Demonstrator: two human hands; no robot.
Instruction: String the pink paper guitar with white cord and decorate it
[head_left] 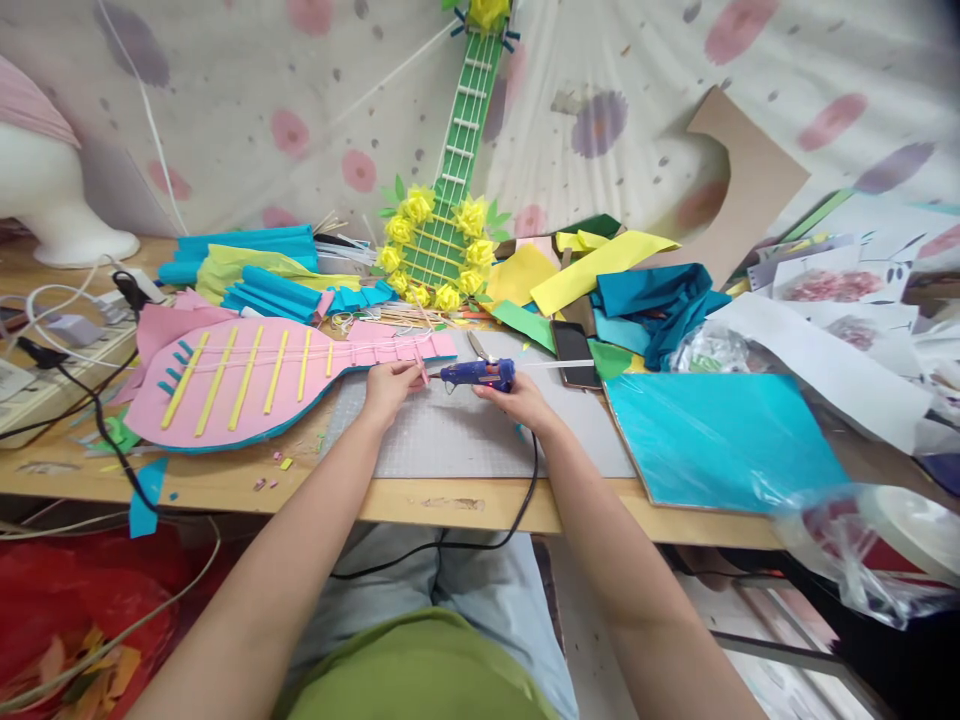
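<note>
My right hand [519, 402] is wrapped round a blue hot glue gun [478, 374], with a clear glue stick [556, 364] poking out of its back. The gun's nozzle points left, toward my left hand [391, 388]. Pinched in the fingertips of that hand is a small thin pink piece [424, 372], apparently a rolled paper strip. Beside it lies a pink lute-shaped paper instrument [225, 385] with yellow strips, pale strings and a blue edge. Its neck reaches just behind my left fingers. Whether the nozzle touches the pink piece, I cannot tell.
A grey cutting mat [465, 440] lies under my hands. Behind stands a green paper instrument [457, 170] with yellow flowers. A phone [576, 352], blue sheet [724, 435] and crumpled paper [652, 305] are on the right. The gun's black cord [525, 505] hangs over the table edge.
</note>
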